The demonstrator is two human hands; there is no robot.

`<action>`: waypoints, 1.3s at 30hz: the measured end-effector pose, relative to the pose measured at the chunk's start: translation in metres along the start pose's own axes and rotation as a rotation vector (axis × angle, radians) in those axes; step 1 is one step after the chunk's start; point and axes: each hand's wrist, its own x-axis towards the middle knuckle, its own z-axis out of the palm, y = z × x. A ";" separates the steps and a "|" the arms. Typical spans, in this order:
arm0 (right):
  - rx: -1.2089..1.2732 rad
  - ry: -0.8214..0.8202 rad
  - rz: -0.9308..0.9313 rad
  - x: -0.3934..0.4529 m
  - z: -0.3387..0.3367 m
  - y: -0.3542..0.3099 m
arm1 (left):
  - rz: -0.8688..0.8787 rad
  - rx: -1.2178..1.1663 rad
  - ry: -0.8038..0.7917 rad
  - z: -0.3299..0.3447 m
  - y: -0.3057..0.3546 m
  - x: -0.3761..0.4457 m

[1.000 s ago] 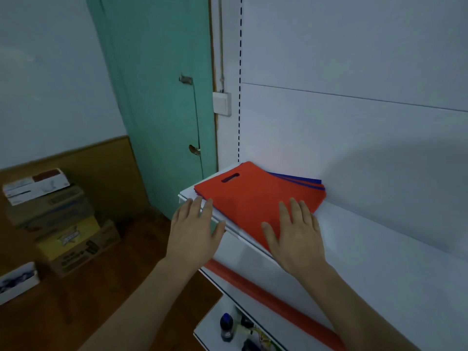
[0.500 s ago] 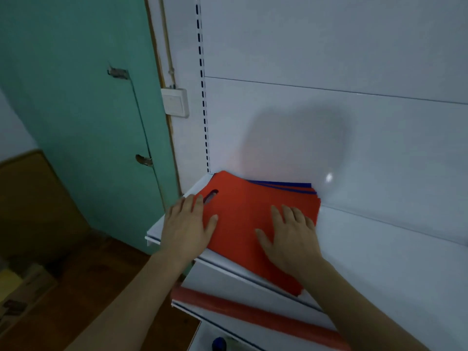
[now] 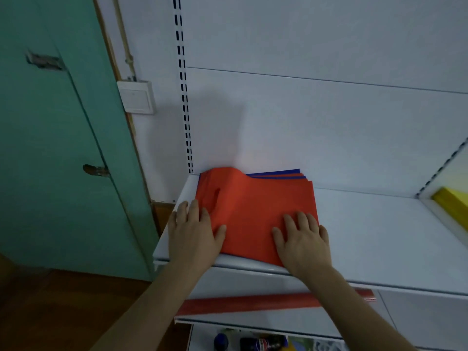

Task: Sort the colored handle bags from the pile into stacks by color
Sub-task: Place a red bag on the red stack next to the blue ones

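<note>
Nearest to the camera, two bare forearms reach up to a white shelf (image 3: pixel 379 239). The left hand (image 3: pixel 193 233) lies flat with straight fingers, partly on the shelf and partly on the left edge of the pile (image 3: pixel 255 211), with the thumb on the red bag (image 3: pixel 253 198); it grips nothing. The right hand (image 3: pixel 302 239) lies flat too, fingers spread, and presses on the near right corner of the red bag; it holds nothing either. The pile sits at the left end of the shelf, against the back wall, with its near edge at the shelf front. The red bag is on top, and its far left part near the handle hole (image 3: pixel 216 195) bulges up a little. Behind it, blue edges (image 3: pixel 276 172) and more red edges show, so I judge the colors are still mixed and the sorting is only at its start. The step in hand seems to be to steady or square the pile. The next move probably calls for pinching only the top bag at one edge and lifting it off, while the other hand keeps the rest down; thin bags can stick together. To the right of the pile the shelf is bare, room for the stacks. Far right is a yellow thing (image 3: pixel 453 206). Below the shelf lies a red roll (image 3: pixel 253 302), and lower still some bottles (image 3: pixel 263 343). To the left are a green door (image 3: pixel 63 148) and a switch (image 3: pixel 136 97).
</note>
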 end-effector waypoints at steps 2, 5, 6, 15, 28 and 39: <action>-0.007 0.006 0.004 -0.001 0.001 0.000 | 0.046 -0.008 0.040 -0.001 0.004 -0.002; -0.003 0.021 0.008 -0.001 0.003 0.001 | 0.099 -0.033 0.084 0.003 0.007 -0.007; -0.002 0.020 0.010 -0.001 0.004 0.001 | 0.110 -0.037 0.087 0.004 0.008 -0.009; 0.012 0.028 0.006 -0.002 0.006 0.001 | 0.126 -0.011 0.069 0.006 0.015 -0.014; 0.179 0.093 0.063 0.000 0.006 0.013 | 0.178 -0.462 0.011 -0.027 0.035 -0.009; 0.546 -0.074 0.485 0.016 -0.027 0.060 | -0.261 -1.119 -0.080 -0.052 0.015 0.031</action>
